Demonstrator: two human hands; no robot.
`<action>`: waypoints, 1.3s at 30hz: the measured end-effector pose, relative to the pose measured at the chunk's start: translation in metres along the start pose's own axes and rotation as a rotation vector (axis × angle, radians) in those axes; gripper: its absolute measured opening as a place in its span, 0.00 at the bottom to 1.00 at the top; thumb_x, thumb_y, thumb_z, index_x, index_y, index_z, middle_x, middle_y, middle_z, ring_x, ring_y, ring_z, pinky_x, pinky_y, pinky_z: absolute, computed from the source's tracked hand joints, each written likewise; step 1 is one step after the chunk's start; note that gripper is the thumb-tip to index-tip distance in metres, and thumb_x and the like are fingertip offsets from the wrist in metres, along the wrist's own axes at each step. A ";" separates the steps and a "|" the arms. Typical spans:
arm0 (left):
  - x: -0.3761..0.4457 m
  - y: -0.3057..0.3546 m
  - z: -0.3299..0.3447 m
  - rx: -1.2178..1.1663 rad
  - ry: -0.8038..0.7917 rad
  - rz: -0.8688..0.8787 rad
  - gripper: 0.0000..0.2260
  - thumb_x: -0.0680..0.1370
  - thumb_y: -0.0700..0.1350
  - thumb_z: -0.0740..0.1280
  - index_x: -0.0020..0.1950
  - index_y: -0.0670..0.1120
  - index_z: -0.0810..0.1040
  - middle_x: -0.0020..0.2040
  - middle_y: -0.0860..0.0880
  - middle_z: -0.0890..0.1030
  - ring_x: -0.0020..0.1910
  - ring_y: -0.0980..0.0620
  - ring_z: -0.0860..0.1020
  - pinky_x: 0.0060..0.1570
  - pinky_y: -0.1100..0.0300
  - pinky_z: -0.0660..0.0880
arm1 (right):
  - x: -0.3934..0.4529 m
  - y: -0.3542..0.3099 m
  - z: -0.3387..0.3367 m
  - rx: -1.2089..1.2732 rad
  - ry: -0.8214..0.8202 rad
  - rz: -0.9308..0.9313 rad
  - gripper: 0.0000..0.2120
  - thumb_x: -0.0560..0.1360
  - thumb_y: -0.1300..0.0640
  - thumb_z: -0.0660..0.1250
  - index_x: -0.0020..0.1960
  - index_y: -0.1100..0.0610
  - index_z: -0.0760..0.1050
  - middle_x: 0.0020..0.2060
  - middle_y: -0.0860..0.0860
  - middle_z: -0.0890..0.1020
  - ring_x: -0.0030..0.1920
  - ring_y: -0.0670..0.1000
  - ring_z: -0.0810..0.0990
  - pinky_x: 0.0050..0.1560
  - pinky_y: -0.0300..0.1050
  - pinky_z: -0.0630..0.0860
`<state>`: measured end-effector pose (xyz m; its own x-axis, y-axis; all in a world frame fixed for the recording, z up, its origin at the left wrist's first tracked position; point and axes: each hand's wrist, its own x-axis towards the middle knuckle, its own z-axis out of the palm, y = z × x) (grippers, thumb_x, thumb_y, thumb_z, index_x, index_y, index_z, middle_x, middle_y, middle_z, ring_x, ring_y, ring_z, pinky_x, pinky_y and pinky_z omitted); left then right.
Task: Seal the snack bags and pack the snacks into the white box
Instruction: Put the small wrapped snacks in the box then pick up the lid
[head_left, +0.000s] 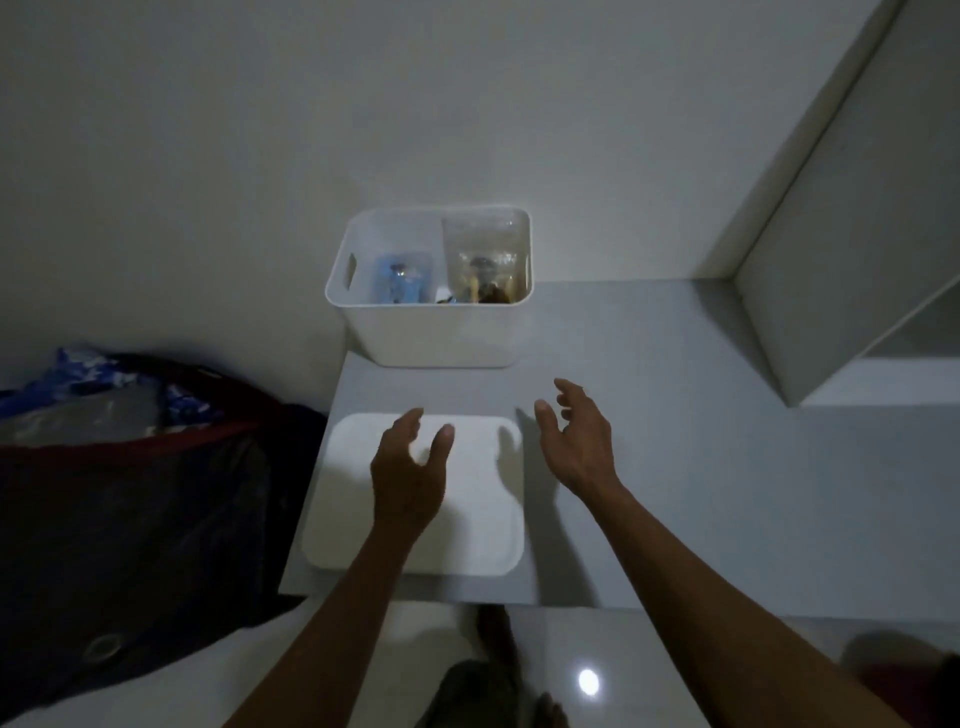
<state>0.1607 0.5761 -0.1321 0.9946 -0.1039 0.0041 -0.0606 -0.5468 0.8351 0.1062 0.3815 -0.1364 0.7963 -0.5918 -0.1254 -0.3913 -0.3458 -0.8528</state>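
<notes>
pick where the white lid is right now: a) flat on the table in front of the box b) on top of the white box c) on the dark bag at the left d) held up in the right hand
a, since the white lid lies flat on the table nearer the person than the open white box, with the left hand over it and the right hand empty.

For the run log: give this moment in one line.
snacks in white box | lid flat on table, off | left hand open above lid | right hand open, empty

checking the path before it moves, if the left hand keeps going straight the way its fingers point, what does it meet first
Probably the near wall of the white box. The left hand hovers open over the white lid, fingers pointing toward the box; its height is unclear.
</notes>
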 end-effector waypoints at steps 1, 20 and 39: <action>-0.014 -0.017 -0.006 0.031 -0.025 -0.044 0.22 0.76 0.53 0.70 0.67 0.45 0.75 0.63 0.46 0.79 0.61 0.49 0.77 0.61 0.56 0.71 | -0.015 0.013 0.005 -0.006 -0.019 0.046 0.23 0.80 0.47 0.62 0.73 0.53 0.66 0.66 0.56 0.75 0.64 0.55 0.75 0.65 0.53 0.73; 0.037 -0.177 -0.076 0.286 -0.243 -0.381 0.35 0.76 0.58 0.68 0.76 0.42 0.62 0.72 0.39 0.68 0.69 0.38 0.69 0.67 0.47 0.68 | -0.064 0.050 0.115 -0.130 -0.072 0.407 0.30 0.80 0.46 0.61 0.77 0.56 0.58 0.74 0.57 0.68 0.73 0.61 0.65 0.71 0.55 0.63; 0.027 -0.168 -0.097 0.216 -0.049 -0.339 0.40 0.68 0.52 0.78 0.76 0.48 0.64 0.73 0.42 0.66 0.71 0.41 0.66 0.68 0.42 0.67 | -0.077 0.017 0.126 0.124 0.066 0.482 0.32 0.76 0.51 0.71 0.75 0.56 0.64 0.72 0.53 0.70 0.70 0.55 0.69 0.71 0.56 0.68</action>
<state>0.2062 0.7451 -0.2187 0.9563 0.0756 -0.2824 0.2486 -0.7186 0.6495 0.0962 0.5130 -0.2053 0.5060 -0.7091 -0.4910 -0.6463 0.0653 -0.7603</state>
